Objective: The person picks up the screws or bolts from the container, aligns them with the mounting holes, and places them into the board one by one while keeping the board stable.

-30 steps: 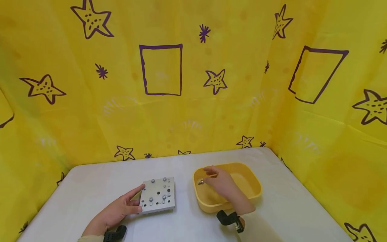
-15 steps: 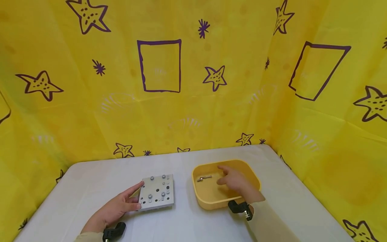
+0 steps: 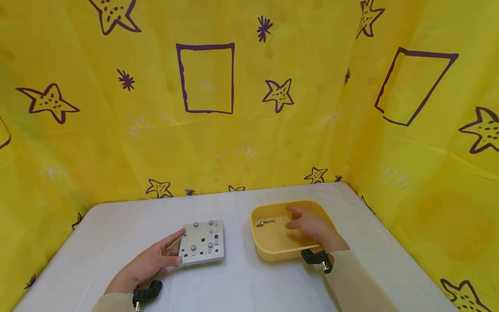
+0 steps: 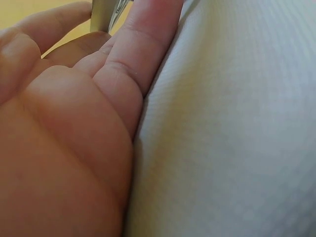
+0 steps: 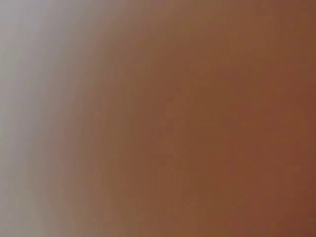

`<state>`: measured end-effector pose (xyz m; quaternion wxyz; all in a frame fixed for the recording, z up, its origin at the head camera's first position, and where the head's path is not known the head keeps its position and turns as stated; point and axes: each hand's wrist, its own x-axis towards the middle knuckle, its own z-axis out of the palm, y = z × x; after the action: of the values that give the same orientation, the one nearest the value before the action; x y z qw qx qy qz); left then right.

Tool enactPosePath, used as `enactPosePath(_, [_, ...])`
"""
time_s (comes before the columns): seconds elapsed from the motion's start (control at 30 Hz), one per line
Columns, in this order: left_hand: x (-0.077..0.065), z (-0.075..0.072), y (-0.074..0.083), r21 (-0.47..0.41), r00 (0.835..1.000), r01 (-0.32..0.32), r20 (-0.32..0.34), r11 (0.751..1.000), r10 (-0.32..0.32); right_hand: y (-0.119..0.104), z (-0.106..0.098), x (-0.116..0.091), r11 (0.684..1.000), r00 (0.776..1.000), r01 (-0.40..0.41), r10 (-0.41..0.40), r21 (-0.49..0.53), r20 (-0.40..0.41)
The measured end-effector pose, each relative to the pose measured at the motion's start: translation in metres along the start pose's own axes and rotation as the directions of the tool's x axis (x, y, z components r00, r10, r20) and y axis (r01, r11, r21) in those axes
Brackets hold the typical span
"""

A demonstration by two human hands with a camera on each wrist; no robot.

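Note:
In the head view my left hand [image 3: 150, 261] holds the left edge of a silver metal plate [image 3: 195, 236], thumb at its near corner and index finger at its far corner. The plate has several holes, with several socket-head bolts [image 3: 193, 247] sticking up from its top. A sliver of metal [image 4: 100, 16] shows beyond the fingers in the left wrist view. Inside a yellow tray [image 3: 273, 255], my right hand [image 3: 312, 225] reaches over the right side, thumb and index finger apart. A few small screws [image 3: 266, 222] lie on the tray's left side. Only a blur shows in the right wrist view.
A white cloth covers the table [image 3: 230, 286]. Yellow curtains [image 3: 241, 130] with drawn starfish close off the back and both sides. Black camera mounts [image 3: 147, 293] sit on both wrists.
My right hand has moved right within the tray, away from the screws, which now show fully. The left hand still holds the plate. The head view has tilted slightly upward, then down.

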<state>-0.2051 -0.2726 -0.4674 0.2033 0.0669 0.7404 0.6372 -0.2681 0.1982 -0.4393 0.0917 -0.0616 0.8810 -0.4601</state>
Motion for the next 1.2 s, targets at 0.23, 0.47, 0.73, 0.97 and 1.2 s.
enactPosePath(0.23, [0.001,-0.001,-0.001,0.026,1.0,0.021,-0.021,0.999,-0.02,-0.015,0.008,0.002,0.99,0.997,0.006,-0.016,-0.143,-0.069])
enactPosePath(0.47, [0.002,-0.003,-0.002,0.027,1.0,0.01,-0.02,1.0,-0.009,-0.037,0.04,0.01,0.998,0.998,0.069,-0.069,-0.011,-0.012])
enactPosePath(0.73, [0.002,-0.002,-0.001,0.02,0.999,0.017,-0.028,1.0,-0.017,-0.028,0.049,0.019,0.985,0.998,0.056,-0.058,-0.161,-0.012])
enactPosePath(0.97, [0.001,-0.002,0.0,0.052,0.999,0.024,-0.044,0.998,-0.022,-0.03,0.048,0.016,0.955,0.995,0.096,-0.08,-0.281,0.066])
enactPosePath(1.2, [0.002,-0.001,-0.001,0.027,0.999,0.016,-0.03,1.0,-0.015,-0.027,0.046,0.015,0.942,0.998,0.06,-0.048,-0.331,0.046])
